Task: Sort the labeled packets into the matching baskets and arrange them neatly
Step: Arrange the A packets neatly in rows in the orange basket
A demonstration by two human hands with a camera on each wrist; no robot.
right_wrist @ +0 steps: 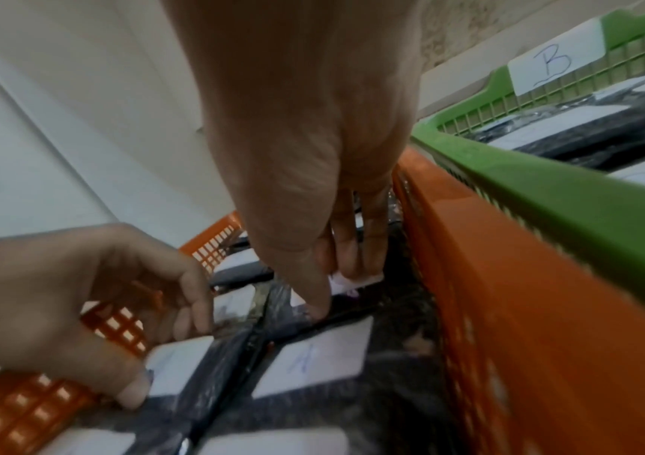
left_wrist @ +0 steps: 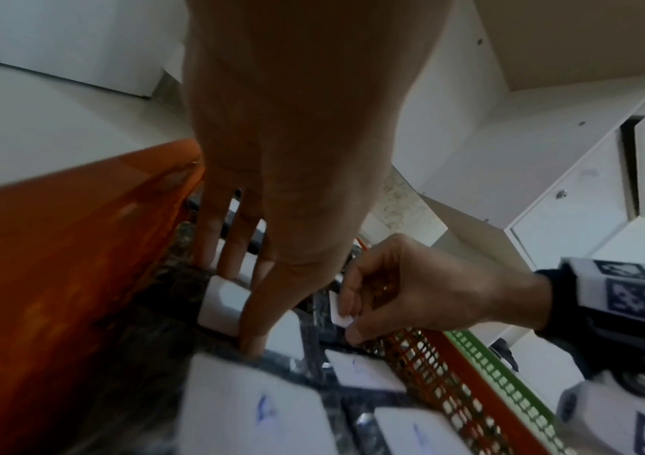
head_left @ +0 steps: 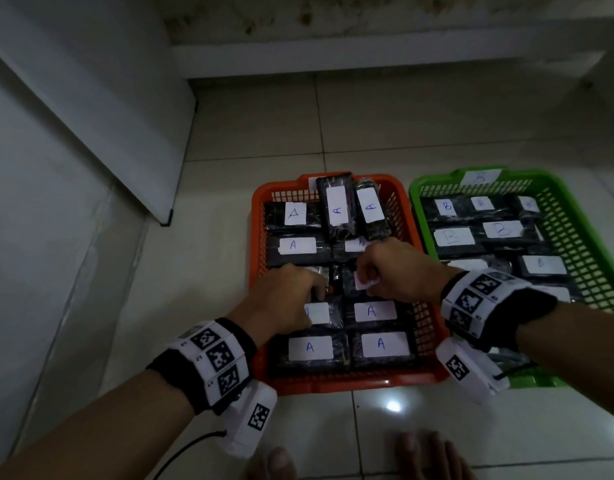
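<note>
Tidying A packets, mid orange mesh plastic basket (head_left: 257, 216).
Your left hand (head_left: 285, 292) and right hand (head_left: 392, 271) are pinching black film-wrapped packets (head_left: 350, 289); probably soft, slippery; grip edges, not labels.

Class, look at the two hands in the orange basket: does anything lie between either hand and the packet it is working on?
Nothing visible does. The left hand and right hand are both already on packets in the middle row of the orange basket; the right hand's fingers touch that packet's white label.
</note>
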